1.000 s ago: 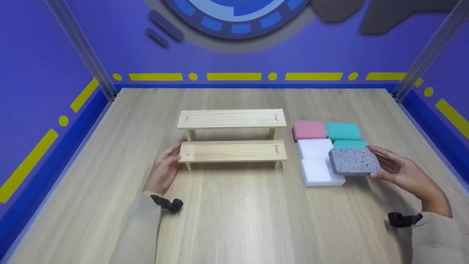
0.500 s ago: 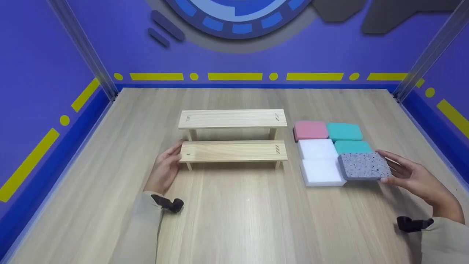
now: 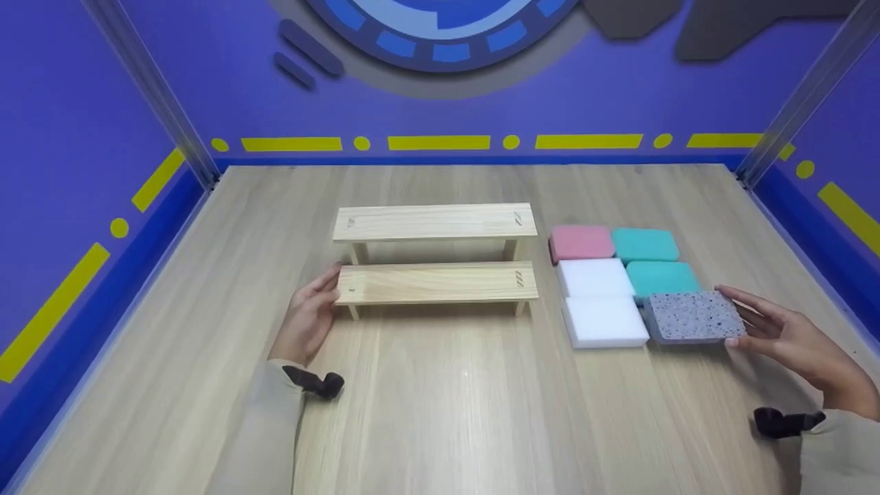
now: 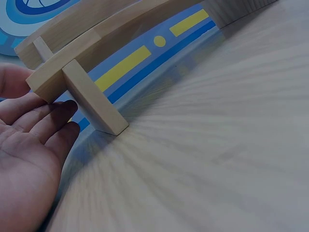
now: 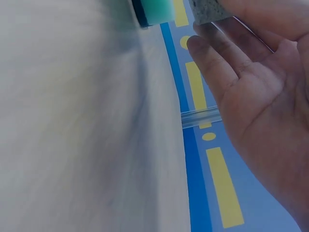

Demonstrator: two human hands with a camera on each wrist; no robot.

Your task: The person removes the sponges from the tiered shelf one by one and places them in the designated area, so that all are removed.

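Note:
My right hand (image 3: 808, 350) holds a grey speckled sponge (image 3: 696, 317) by its right end, thumb at the near side and fingers at the far side. The sponge sits just right of the near white sponge (image 3: 605, 321) and in front of a teal sponge (image 3: 661, 278). In the right wrist view, only a corner of the grey sponge (image 5: 208, 9) shows, above the table. My left hand (image 3: 309, 316) pinches the left end of the front wooden stand (image 3: 436, 283). The left wrist view has the thumb above its board (image 4: 63, 67) and fingers beneath.
A second, taller wooden stand (image 3: 434, 223) is right behind the front one. A pink sponge (image 3: 581, 243), another teal sponge (image 3: 645, 245) and another white sponge (image 3: 595, 277) lie at the right. Blue walls (image 3: 440, 110) enclose the table (image 3: 426, 412).
My right hand has carried the grey sponge rightward and toward me, off the white sponge's edge, uncovering more of the near teal sponge. The left hand stays at the stand.

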